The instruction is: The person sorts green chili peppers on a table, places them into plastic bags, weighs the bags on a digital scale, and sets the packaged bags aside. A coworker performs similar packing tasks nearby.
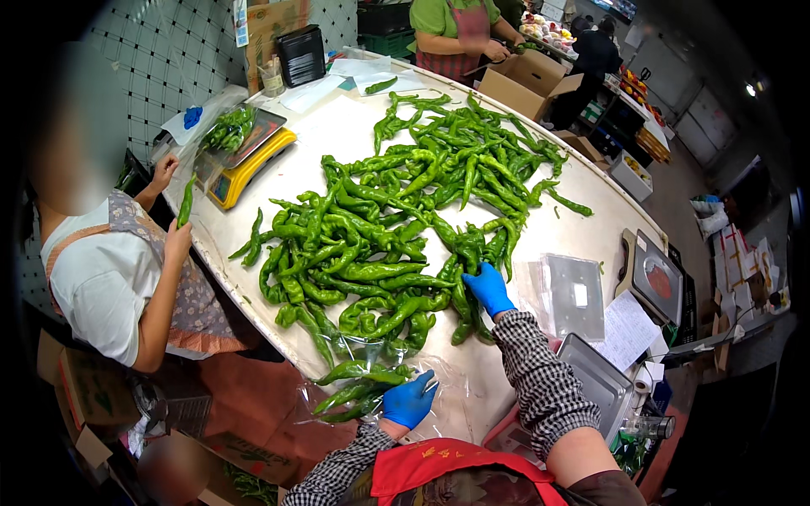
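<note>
A large heap of long green peppers [373, 240] lies across the white table [297, 145]. My left hand [410, 400], in a blue glove, grips a clear plastic bag [443, 379] at the near edge. Several green peppers [354, 392] rest in or under its film. On the heap's right side is my right hand [490, 288], also gloved in blue. Its fingers touch the peppers [467, 303] there; their hold is partly hidden.
A yellow scale [253, 167] carries bagged peppers at the left, beside a co-worker holding one pepper [186, 201]. At the right lie flat clear bags [573, 297], a metal tray [591, 379] and another scale [655, 275]. Another person works behind the table by a cardboard box [525, 82].
</note>
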{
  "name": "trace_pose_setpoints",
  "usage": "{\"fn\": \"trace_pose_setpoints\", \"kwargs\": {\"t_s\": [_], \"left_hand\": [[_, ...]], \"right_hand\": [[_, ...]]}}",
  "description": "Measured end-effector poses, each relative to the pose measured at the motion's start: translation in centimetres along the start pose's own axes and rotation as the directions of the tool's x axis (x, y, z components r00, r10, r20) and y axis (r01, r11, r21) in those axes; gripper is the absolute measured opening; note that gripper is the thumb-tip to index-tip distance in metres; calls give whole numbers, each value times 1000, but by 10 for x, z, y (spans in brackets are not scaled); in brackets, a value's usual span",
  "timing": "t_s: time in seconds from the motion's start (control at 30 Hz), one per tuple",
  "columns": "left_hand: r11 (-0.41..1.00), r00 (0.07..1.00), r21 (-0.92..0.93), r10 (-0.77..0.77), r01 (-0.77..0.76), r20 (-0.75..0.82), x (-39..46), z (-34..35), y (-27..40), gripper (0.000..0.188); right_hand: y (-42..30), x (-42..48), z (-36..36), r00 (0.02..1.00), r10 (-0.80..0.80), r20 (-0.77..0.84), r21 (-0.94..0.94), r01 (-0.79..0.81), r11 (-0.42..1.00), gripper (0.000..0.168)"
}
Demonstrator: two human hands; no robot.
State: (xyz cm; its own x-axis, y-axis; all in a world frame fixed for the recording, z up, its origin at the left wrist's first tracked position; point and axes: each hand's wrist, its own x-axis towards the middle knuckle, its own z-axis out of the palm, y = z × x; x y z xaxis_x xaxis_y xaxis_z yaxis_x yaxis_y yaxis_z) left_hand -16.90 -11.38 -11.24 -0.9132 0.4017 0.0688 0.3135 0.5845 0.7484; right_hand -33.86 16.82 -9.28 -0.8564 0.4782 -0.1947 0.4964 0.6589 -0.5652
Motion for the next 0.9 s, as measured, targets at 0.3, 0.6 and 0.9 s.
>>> {"fn": "trace_pose_setpoints", "kwargs": {"t_s": [0.3,0.6,0.9], "left_hand": [[1000,999,-16,-20,20,34,3,-2,2,29],[999,1000,-30,15,-16,-13,6,-5,4,29],[998,999,-49,42,-43,-17,2,-3,1,29]], "right_hand": [[19,-25,-39,918,-1,396,826,-356,438,17],[-94,-115,9,797,-347,494,867,-419,271,40],[-86,-83,22,731,-679,74,-213,677,705,70]]}}
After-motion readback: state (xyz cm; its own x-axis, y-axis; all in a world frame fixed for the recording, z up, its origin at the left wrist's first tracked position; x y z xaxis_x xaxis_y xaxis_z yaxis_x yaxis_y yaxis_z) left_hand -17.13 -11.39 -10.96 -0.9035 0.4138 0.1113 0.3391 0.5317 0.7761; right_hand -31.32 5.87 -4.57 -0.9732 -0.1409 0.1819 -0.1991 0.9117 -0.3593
